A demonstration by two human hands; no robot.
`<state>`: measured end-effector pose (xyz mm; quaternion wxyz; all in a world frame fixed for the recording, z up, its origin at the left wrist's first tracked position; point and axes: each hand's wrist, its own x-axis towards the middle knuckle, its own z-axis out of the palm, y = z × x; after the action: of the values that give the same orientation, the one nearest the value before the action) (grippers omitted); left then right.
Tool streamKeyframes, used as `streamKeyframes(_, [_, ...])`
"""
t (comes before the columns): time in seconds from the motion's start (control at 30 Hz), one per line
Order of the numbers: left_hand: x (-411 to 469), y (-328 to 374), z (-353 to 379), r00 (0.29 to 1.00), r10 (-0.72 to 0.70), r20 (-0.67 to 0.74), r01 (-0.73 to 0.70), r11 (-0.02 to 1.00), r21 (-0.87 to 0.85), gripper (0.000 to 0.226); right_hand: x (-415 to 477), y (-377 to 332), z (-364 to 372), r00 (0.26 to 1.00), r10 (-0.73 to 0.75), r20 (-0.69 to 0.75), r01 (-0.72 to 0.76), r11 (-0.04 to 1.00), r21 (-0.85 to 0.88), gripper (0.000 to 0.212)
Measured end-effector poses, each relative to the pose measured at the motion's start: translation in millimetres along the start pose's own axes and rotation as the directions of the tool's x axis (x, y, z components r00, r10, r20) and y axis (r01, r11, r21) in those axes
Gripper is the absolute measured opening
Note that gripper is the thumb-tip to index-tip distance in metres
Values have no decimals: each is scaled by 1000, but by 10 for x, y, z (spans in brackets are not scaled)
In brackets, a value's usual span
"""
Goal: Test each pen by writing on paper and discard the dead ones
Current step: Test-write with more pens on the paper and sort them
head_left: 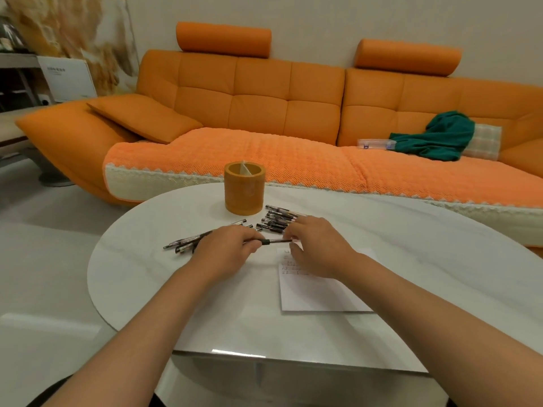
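Head camera looks forward and down, close over the table (411, 259).

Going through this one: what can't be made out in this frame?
Head view only.
Marks on the paper: too small, and partly under the right hand.
Ends of the pen: covered by the left hand and the right one; right grip unclear.
Inside of the orange holder: hidden by its wall.

Both ends of thin black-and-clear plastic pen (274, 241) hidden: one inside left hand (227, 249), other under right hand (314, 245). I can't read marks on white paper sheet (317, 292), too small; its top-left corner sits under right hand. Orange leather sofa (264, 92) cut off at right edge.
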<state>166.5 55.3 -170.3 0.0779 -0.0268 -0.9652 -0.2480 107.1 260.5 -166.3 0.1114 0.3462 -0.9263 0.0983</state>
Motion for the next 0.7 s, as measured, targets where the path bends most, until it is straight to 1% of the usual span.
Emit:
streamKeyframes(0.07, [12, 108, 97, 999, 31, 6, -31, 996, -83, 19, -104, 28, -17, 1000, -10, 9, 10, 1000, 17, 29])
streamKeyframes(0.2, [41, 253, 249, 997, 77, 8, -74, 984, -164, 17, -253, 62, -6, 998, -3, 63, -3, 995, 101, 32])
streamKeyframes(0.3, [66, 304, 313, 998, 50, 35, -45, 990, -133, 18, -330, 143, 17, 996, 12, 84, -19, 996, 90, 30])
streamKeyframes(0.37, [90, 321, 343, 997, 44, 63, -38, 995, -96, 13, -365, 216, 28, 997, 29, 76, -35, 996, 76, 27])
streamKeyframes(0.4, [103, 329, 350, 996, 43, 75, -36, 996, -86, 9, -374, 253, 26, 997, 42, 72, -48, 995, 86, 24])
streamKeyframes(0.5, [125, 359, 362, 995, 30, 94, -21, 995, -97, 11, -386, 362, 23, 996, 75, 51, -81, 989, 128, 18])
streamKeyframes(0.6, [140, 402, 399, 997, 31, 64, -21, 990, -143, 8, -407, 417, 31, 995, 96, 36, -100, 983, 155, 17])
streamKeyframes(0.7, [141, 440, 450, 997, 78, 21, -74, 986, -148, 19, -419, 392, 41, 995, 74, 65, -85, 980, 181, 22])
